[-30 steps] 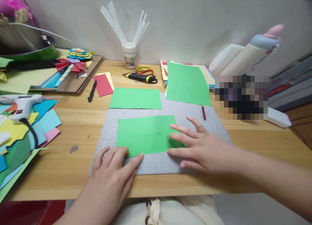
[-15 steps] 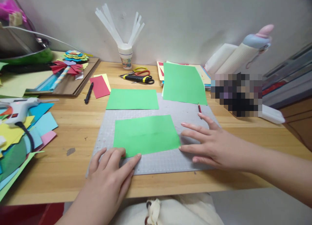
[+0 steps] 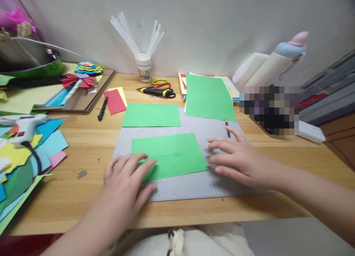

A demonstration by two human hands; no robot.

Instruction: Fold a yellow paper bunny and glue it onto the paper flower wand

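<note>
A rectangular sheet of green paper [image 3: 174, 154] lies slightly askew on a grey cutting mat [image 3: 177, 191]. Over its lower left corner is my left hand [image 3: 126, 178], fingers apart and holding nothing; whether the fingertips touch the sheet I cannot tell. My right hand [image 3: 235, 158] is just right of the sheet, open and empty, fingers spread above the mat. Close to its index finger lies a red and black pencil [image 3: 227, 129]. Behind the near sheet, a second green sheet [image 3: 151, 115] overlaps the mat's far edge.
At the back are a stack topped by green paper [image 3: 209, 97], scissors and pliers [image 3: 158, 90], and a paper cup of white strips [image 3: 144, 69]. A black pen [image 3: 102, 109] and red card [image 3: 115, 102] lie left. A glue gun [image 3: 26, 126] rests on coloured paper scraps [image 3: 55, 143].
My left hand has lifted and shifted forward over the sheet, its thumb coming away from the near edge. My right hand has drawn its fingers in slightly, off the sheet's corner.
</note>
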